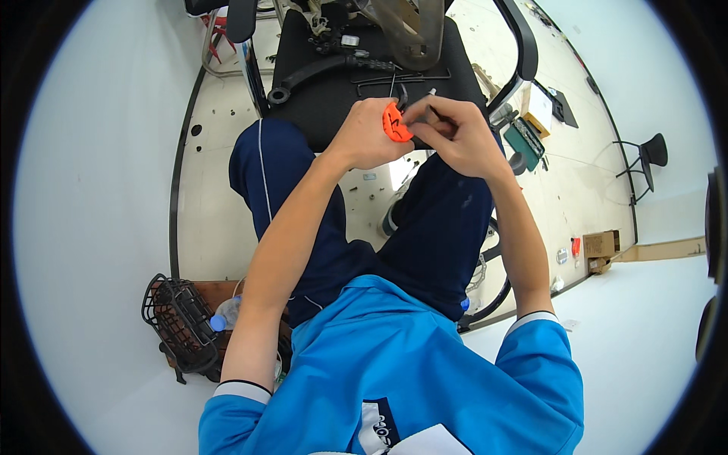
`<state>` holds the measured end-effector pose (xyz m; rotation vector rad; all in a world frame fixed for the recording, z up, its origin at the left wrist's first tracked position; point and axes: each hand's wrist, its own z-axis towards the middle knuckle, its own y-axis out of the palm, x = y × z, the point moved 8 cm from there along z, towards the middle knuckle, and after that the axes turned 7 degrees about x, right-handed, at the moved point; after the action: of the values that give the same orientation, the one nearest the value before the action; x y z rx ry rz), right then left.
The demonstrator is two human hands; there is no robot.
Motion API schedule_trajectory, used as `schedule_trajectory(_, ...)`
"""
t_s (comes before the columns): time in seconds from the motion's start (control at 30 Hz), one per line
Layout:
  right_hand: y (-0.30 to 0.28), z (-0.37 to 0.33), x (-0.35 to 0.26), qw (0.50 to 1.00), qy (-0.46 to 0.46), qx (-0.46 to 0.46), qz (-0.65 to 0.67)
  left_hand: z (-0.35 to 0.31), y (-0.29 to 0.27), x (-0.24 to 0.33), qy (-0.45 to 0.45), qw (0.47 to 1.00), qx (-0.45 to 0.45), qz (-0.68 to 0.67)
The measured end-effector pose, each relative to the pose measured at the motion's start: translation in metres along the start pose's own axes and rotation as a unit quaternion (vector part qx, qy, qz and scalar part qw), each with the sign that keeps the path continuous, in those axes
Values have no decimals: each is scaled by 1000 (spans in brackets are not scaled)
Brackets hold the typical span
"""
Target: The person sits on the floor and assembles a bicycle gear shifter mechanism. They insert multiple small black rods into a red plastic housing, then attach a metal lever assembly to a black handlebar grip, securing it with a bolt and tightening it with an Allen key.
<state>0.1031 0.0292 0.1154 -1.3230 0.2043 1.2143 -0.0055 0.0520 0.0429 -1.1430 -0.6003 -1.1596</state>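
Note:
My left hand is closed around a small, rounded orange plastic holder with dark marks or slots on its face. Close against its right side, my right hand has thumb and fingers pinched together. Whatever lies between those fingertips is too small and blurred to name. Both hands are over the front edge of a black chair seat. Just beyond them on the seat lie several black L-shaped hex keys. A dark curved bar with a ringed end is to their left.
At the seat's back stands a large greyish metal part. Armrests flank the seat. On the floor are a green case and cardboard boxes at right, and a black wire basket beside a plastic bottle at left.

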Motion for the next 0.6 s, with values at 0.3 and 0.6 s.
schedule_trajectory(0.3, -39, 11, 10, 981, -76, 120, 133, -2, -6, 20, 39, 998, 31, 35)
schedule_trajectory(0.6, -20, 3, 6, 987, 5, 127, 100, -4, -2, 17, 65, 996, 11, 58)
